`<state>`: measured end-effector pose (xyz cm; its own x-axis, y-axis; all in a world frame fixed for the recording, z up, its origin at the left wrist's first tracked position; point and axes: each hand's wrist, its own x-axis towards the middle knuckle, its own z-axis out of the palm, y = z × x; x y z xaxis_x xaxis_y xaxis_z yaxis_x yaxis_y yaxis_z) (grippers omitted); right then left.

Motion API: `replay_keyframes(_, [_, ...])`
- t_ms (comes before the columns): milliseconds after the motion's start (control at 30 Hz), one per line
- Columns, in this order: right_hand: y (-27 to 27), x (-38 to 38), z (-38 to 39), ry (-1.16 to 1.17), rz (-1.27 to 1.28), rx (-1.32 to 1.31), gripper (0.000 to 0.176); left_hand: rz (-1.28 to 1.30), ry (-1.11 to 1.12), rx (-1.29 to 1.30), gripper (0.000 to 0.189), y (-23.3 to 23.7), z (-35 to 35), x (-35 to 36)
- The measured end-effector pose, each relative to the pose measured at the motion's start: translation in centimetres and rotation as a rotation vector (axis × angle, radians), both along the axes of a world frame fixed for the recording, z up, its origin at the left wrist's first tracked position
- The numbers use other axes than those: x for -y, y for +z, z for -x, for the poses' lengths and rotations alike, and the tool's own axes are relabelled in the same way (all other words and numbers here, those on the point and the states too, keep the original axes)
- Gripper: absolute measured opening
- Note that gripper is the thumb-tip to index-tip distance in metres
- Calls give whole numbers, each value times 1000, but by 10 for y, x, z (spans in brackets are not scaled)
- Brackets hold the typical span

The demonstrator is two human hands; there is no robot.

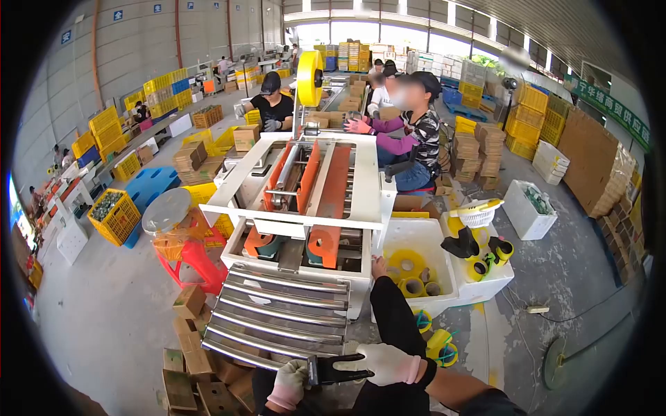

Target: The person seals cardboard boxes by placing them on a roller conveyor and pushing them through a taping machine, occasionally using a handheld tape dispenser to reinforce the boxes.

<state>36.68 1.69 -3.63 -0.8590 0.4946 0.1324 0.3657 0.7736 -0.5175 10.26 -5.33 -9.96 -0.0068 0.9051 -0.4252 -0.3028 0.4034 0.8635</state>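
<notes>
My left hand, in a white and pink glove, grips the left end of a black forked piece. It looks like a bracket or tool part, with a block at one end and two prongs pointing right; I cannot make out its exact kind. My right hand, gloved the same way, has its fingers closed over the upper prong. Just beyond both hands lies the steel roller conveyor of a carton-sealing machine. A yellow tape roll stands upright on top of that machine.
Cardboard boxes pile up at lower left, near a red stool. On the right, a white foam bin holds tape rolls. My leg reaches toward the machine. Co-workers sit beyond it. A cable crosses the floor.
</notes>
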Motion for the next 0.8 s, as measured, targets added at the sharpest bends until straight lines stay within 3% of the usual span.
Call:
replay_keyframes(33, [1, 0, -9, -12, -18, -29, 79, -56, -34, 19, 16, -1, 2, -8])
replay_keyframes(100, [22, -2, -35, -59, -2, 75, 82, -54, 149, 19, 14, -16, 52, -15])
replay_keyframes(133, [25, -4, -53, -94, -40, 49, 81, -106, 59, -158, 22, -6, 83, -10])
replay_keyframes(167, [26, -6, -71, -114, -81, 20, 81, -52, 176, -131, 21, 5, 96, -6])
replay_keyframes(200, [25, -7, -87, -142, -94, 68, 79, -479, 158, -599, 19, 12, 103, -3])
replay_keyframes(233, [28, -5, -96, -160, -116, 116, 78, -146, 239, -350, 21, 31, 110, -3])
replay_keyframes(300, [20, -4, -98, -162, -123, 42, 76, -79, 146, -459, 22, 47, 111, -11])
replay_keyframes(400, [18, -3, -91, -205, -130, 172, 71, 32, 388, -30, 12, 16, 123, -34])
replay_keyframes(500, [14, -2, -87, -222, -114, 198, 66, -102, 247, -305, 11, 11, 134, -27])
replay_keyframes(633, [12, 0, -86, -218, -176, 156, 63, -91, 224, -151, 13, 5, 135, -28])
replay_keyframes(800, [15, -3, -82, -228, -148, 170, 70, -60, 252, -205, 10, 19, 131, -32])
